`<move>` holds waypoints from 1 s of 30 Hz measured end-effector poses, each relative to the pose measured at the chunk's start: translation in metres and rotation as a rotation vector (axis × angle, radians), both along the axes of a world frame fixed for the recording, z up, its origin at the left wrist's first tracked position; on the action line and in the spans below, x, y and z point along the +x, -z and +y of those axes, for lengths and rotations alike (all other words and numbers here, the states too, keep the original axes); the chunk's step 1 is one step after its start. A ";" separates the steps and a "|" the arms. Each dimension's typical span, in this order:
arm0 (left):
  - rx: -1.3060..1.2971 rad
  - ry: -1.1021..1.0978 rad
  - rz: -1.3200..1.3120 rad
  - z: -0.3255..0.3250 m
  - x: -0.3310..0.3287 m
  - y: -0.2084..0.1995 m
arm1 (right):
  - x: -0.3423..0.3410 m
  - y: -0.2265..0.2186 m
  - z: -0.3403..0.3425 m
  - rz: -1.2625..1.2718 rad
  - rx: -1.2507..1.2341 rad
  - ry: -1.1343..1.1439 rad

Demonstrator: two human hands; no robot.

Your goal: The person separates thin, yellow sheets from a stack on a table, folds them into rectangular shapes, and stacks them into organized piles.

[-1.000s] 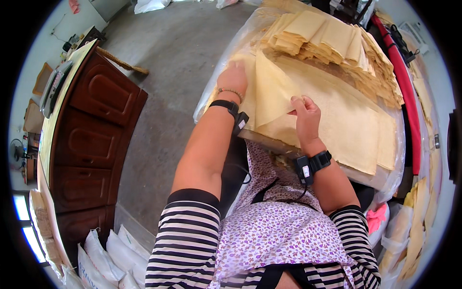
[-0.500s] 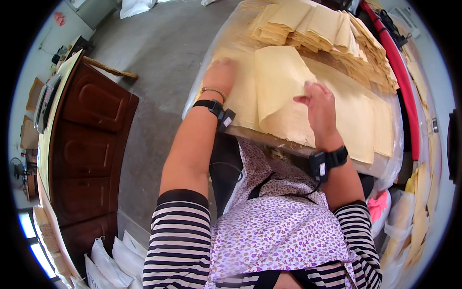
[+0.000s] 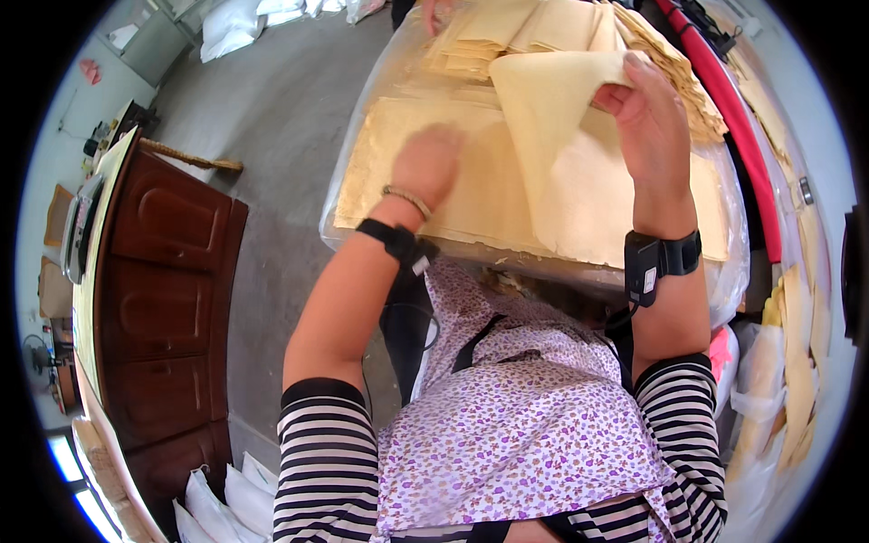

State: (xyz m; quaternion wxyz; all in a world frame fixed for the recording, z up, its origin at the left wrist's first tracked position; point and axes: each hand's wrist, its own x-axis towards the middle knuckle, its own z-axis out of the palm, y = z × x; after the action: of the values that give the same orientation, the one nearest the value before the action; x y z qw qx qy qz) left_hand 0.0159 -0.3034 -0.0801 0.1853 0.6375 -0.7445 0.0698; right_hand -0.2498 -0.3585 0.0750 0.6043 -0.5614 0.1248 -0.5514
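Observation:
A thin, pale yellow sheet (image 3: pixel 543 100) is lifted at its right side, its far right corner pinched in my right hand (image 3: pixel 654 118). The raised part bends over; its left part runs down toward other flat yellow sheets (image 3: pixel 385 163) laid on the table. My left hand (image 3: pixel 427 167) is over the flat sheets on the left, blurred by motion; its fingers are not clear, and I cannot tell whether it touches them. Behind, folded stacks of similar yellow sheets (image 3: pixel 566 25) fill the table's far side.
A plastic-covered table (image 3: pixel 348 195) carries the sheets. At its far left edge is another person's hand (image 3: pixel 438 14). A long red bar (image 3: pixel 724 109) runs along the right. To the left stands a dark wooden cabinet (image 3: pixel 167 299); white sacks (image 3: pixel 231 27) lie on the floor.
My right hand has moved up and to the right, lifting the sheet's corner higher. My left hand has shifted slightly right and nearer. Another person's hand now shows at the far edge.

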 end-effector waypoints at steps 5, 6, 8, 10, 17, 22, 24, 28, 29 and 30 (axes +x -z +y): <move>0.122 0.248 0.723 0.049 -0.063 0.000 | 0.033 -0.015 0.039 0.222 -0.185 -0.263; 0.431 0.149 0.935 0.059 -0.068 -0.004 | 0.025 -0.012 0.049 0.222 -0.185 -0.241; 0.561 0.190 1.132 0.081 -0.061 -0.006 | 0.012 0.003 0.067 0.419 -0.241 -0.447; 0.693 0.219 1.340 0.095 -0.057 -0.005 | -0.004 0.030 0.093 0.531 -0.138 -0.609; 0.487 -0.263 1.900 0.078 -0.091 -0.018 | -0.042 0.115 0.129 0.975 -0.417 -0.240; 0.309 -0.082 1.693 0.050 -0.108 -0.071 | -0.047 0.124 0.123 1.244 -0.398 0.183; 0.258 -0.046 1.556 0.046 -0.114 -0.099 | -0.053 0.129 0.121 1.263 -0.485 0.318; 0.283 0.000 1.530 0.040 -0.120 -0.116 | -0.061 0.126 0.099 1.427 -0.374 0.349; 0.291 0.005 1.524 0.038 -0.124 -0.118 | -0.062 0.126 0.097 1.460 -0.318 0.339; 0.262 0.002 1.525 0.034 -0.133 -0.120 | -0.067 0.138 0.096 1.462 -0.308 0.353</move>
State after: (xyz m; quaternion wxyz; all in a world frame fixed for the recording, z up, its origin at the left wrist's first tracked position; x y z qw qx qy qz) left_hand -0.1176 -0.2695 0.0397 0.5700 0.5255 -0.4136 -0.4774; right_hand -0.3166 -0.2624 -0.0632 0.1864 -0.8329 0.5021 -0.1395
